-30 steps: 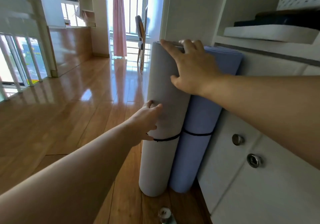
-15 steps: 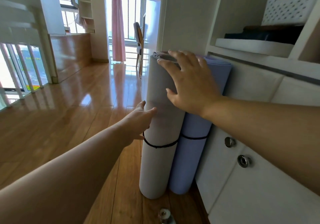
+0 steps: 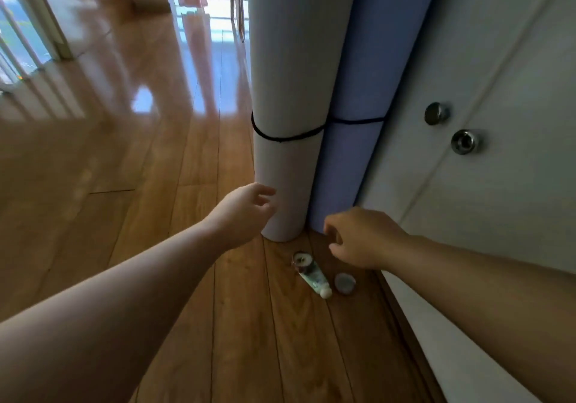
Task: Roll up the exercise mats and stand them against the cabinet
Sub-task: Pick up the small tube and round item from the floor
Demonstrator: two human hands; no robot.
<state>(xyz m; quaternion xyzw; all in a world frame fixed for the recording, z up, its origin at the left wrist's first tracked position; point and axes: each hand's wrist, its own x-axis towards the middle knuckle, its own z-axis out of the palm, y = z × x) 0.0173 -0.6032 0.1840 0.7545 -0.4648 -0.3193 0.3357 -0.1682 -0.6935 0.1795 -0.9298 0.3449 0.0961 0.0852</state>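
Ahead, from the head camera, a grey rolled foam exercise mat (image 3: 286, 91) and a lavender rolled foam mat (image 3: 358, 75) are standing upright, touching, the lavender one against the white cabinet (image 3: 505, 200). The left hand (image 3: 246, 212) and right hand (image 3: 364, 237) are hovering near their bases, fingers loosely curled, grasping nothing. A small tube (image 3: 311, 275) is lying on the wooden floor (image 3: 156, 169).

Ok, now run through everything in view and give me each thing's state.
White cabinet with round metal knobs: doors shut.
Grey rolled foam exercise mat: rolled, upright, tied with black cord.
Lavender rolled foam exercise mat: rolled, tied, upright against the cabinet.
Small pale plastic tube: lying flat on the wooden floor.
Small round grey lid: flat on the floor.
Left hand: open, holding nothing.
Right hand: open, holding nothing.
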